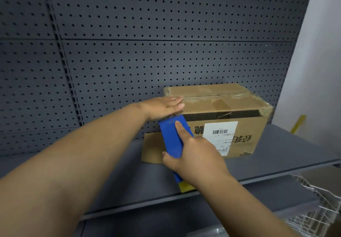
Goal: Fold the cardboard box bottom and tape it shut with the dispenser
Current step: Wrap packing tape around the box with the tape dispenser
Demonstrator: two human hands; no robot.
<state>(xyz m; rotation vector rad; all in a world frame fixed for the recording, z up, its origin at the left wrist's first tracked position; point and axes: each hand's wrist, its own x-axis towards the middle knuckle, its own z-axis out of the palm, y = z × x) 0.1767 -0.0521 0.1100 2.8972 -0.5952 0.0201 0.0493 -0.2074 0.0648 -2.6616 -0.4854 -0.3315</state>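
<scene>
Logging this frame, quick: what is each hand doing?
Left hand: open, flat on the cardboard box.
Right hand: gripping the blue tape dispenser.

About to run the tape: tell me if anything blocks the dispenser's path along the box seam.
Only the left hand, lying flat at the near end of the seam. The right hand holds the dispenser just below it; beyond, nothing visible blocks the box.

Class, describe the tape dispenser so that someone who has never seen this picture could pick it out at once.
Start at the grey shelf below the perforated back panel, where a cardboard box stands. At the box's left end, the right hand grips the tape dispenser, just under the flat left hand. It is the only bright blue thing there, a flat slab with a yellow end.
</scene>
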